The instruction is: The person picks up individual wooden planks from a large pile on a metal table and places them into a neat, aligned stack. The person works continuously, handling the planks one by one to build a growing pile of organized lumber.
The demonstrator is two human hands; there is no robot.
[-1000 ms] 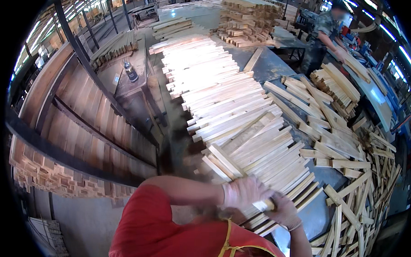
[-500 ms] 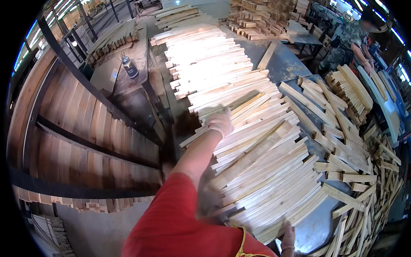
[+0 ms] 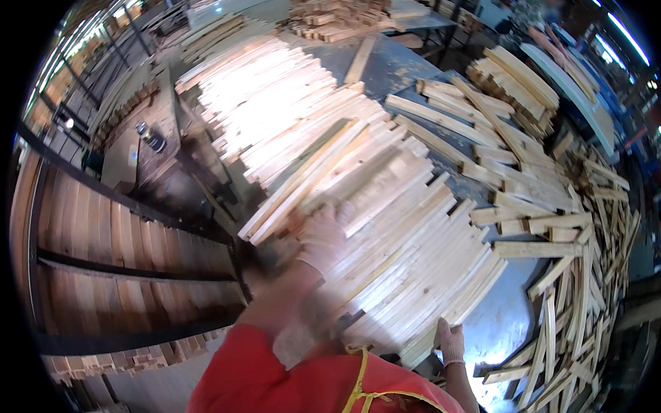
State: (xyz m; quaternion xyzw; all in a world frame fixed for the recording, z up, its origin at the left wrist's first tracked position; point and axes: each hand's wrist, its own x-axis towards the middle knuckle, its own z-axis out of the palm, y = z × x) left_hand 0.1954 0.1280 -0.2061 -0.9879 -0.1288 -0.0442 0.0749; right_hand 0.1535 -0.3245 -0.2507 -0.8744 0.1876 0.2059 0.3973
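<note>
A long row of wooden strips [image 3: 416, 246] lies side by side on the metal surface [image 3: 513, 293], running from the person's front away toward the upper left, where light glares off it. The left hand [image 3: 324, 239], in a pale glove, is over the left side of the row, its fingers [image 3: 338, 212] reaching forward over the wood. Motion blurs them, so I cannot tell how far they are open or whether they have hold of a piece. A wider, blurred board [image 3: 381, 180] lies just beyond their tips, aslant on the row. To the left of this hand, 2 loose strips [image 3: 310, 178] lie on top of the row at a slant, close together, their lower ends jutting past its left edge.

The right hand [image 3: 451, 342], also gloved, is at the right end of the nearest strips. Its fingers are bent beside those ends, with the wood to their left; I cannot tell whether they grip it or only rest against it.

Right of the row, scattered strips [image 3: 528, 184] lie at mixed angles, and a jumbled pile [image 3: 558, 353] is beyond the right hand. A dark-framed rack [image 3: 124, 265] of upright boards stands left of the person.
</note>
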